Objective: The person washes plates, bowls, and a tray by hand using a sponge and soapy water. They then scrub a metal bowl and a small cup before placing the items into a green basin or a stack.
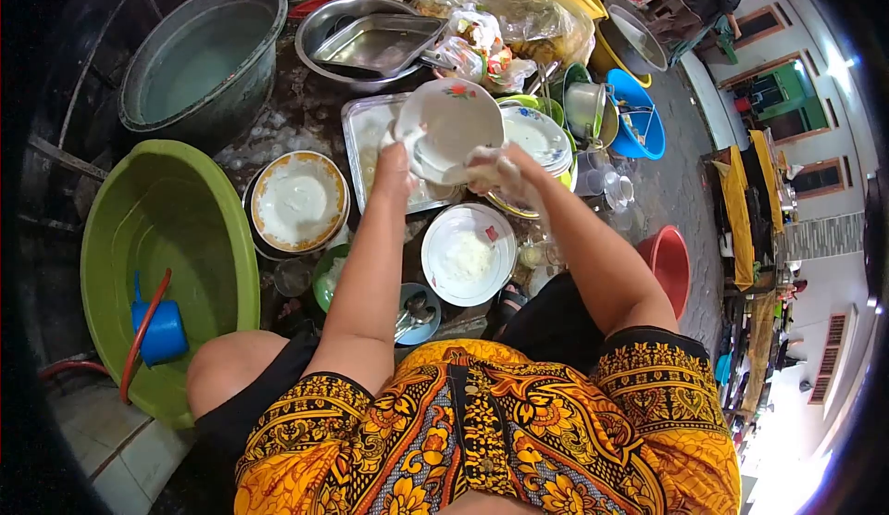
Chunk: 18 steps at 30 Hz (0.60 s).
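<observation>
A white plate with red flowers is held up in front of me, with suds on its surface. My left hand is closed on its left rim, with foam on the fingers. On the lower right rim, my right hand is closed and coated in thick lather; whether a sponge is under the foam I cannot make out. Below the plate sits a white bowl with foam inside. A metal tray lies partly hidden behind the held plate. Stacked plates stand just right of it.
At left are a green tub with a blue dipper and a dark tub of water. Orange-rimmed plates, a metal basin, plastic bags, a blue basin and a red basin surround me. Another person is far right.
</observation>
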### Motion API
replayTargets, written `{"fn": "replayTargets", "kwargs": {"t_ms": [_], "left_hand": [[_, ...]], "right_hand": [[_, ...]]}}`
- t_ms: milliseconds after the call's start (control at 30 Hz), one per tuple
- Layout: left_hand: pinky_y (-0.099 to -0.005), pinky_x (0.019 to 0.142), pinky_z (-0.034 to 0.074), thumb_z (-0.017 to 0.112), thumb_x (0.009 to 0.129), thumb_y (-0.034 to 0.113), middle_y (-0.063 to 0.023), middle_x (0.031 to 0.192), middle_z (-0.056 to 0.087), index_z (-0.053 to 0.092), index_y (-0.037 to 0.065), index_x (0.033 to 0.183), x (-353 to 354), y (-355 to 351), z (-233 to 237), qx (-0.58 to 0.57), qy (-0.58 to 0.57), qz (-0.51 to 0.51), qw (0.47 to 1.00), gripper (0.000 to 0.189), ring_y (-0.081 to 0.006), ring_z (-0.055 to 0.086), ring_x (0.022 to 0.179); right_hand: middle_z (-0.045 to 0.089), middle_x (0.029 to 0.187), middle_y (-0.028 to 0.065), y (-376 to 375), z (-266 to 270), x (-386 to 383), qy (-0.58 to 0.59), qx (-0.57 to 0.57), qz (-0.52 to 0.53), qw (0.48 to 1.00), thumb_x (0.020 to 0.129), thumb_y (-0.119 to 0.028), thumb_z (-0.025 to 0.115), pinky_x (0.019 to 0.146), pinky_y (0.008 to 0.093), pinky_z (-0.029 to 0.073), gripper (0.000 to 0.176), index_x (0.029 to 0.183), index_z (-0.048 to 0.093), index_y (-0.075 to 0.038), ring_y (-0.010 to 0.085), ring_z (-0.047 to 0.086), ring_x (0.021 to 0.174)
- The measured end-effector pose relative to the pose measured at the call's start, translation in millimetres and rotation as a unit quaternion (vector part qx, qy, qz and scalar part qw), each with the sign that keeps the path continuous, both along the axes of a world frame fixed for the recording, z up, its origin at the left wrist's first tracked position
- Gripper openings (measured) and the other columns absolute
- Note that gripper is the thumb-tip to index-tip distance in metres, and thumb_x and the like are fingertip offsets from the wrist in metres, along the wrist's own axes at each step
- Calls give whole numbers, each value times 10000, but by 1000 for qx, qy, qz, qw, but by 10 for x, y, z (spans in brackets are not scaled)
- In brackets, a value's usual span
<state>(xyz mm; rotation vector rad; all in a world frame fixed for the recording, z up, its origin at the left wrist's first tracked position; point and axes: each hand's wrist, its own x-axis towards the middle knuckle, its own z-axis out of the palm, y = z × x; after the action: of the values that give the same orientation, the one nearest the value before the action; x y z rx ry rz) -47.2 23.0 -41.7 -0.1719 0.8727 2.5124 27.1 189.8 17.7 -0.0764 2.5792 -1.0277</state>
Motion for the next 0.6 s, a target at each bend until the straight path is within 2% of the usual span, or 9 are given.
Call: {"fn": "replayTargets", "kwargs": {"t_ms": [33, 67, 100, 167, 300, 467, 533, 567, 600], "left_hand": [[-343, 610, 512, 593, 729, 38, -94, 932, 547, 456, 65, 1077, -88, -51, -36, -30, 42, -7, 999, 375, -201, 562, 814], [-343, 610, 512, 593, 729, 38, -94, 932, 547, 456, 65, 1077, -121, -79, 9, -35, 37, -7, 999, 375, -201, 562, 814], [-351, 625, 507, 584, 728, 26, -97, 933, 550, 455, 50, 1084, -149, -111, 52, -38, 44, -19, 998, 380, -207, 561, 809], [-344, 655, 496, 580, 731, 24, -93, 940, 554, 457, 34, 1088, -157, -92, 36, 23, 55, -34, 998, 377, -208, 559, 815], [-325, 665, 484, 586, 733, 34, -76, 953, 556, 462, 42, 1086, 95, 148, 82, 51, 4, -48, 998, 374, -201, 554, 823], [-334, 667, 480, 594, 726, 28, -76, 947, 563, 470, 45, 1085, -4, 92, 8, 43, -3, -50, 998, 381, -197, 553, 815], [-335, 663, 479, 597, 724, 28, -73, 939, 567, 471, 46, 1090, -91, -40, -51, 26, -15, -54, 998, 388, -197, 555, 801], [-339, 656, 478, 597, 724, 35, -69, 924, 573, 484, 44, 1083, -173, -85, -173, -52, 4, -20, 998, 376, -200, 559, 784], [-343, 649, 478, 596, 723, 43, -65, 909, 580, 498, 41, 1075, -238, -150, -305, -129, 21, 14, 991, 365, -204, 562, 768]], "right_hand": [[578, 875, 58, -13, 111, -21, -102, -140, -140, 975, 730, -264, 589, 647, 281, 441, 297, 962, 541, -86, 181, 560, 753], [567, 968, 36, -74, 207, -21, -201, -274, -273, 900, 714, -364, 601, 732, 309, 419, 376, 1001, 535, -129, 199, 542, 857], [553, 1004, 41, -151, 297, -8, -173, -324, -318, 874, 720, -380, 592, 720, 301, 422, 411, 1036, 516, -128, 198, 536, 880], [512, 1077, 54, -295, 427, 17, -118, -516, -317, 787, 751, -408, 559, 706, 298, 438, 490, 1121, 458, -105, 171, 515, 935], [567, 949, 58, -387, 126, -14, -19, -579, -405, 708, 797, -396, 499, 729, 344, 468, 391, 1050, 514, -99, 191, 555, 827], [551, 963, 95, -281, 11, 80, -130, -568, -411, 701, 820, -287, 477, 695, 375, 481, 311, 1045, 510, -74, 224, 567, 808], [525, 1015, 122, -433, 352, 92, -127, -452, -384, 795, 835, -282, 432, 707, 384, 486, 300, 1013, 515, -55, 272, 560, 839], [504, 1044, 139, -256, 274, 100, -118, -449, -387, 796, 833, -270, 433, 716, 393, 486, 307, 1028, 509, -46, 284, 557, 856], [508, 1034, 143, -22, 171, 144, 17, -352, -249, 902, 818, -242, 462, 714, 413, 486, 306, 1044, 501, -41, 283, 555, 867]]}}
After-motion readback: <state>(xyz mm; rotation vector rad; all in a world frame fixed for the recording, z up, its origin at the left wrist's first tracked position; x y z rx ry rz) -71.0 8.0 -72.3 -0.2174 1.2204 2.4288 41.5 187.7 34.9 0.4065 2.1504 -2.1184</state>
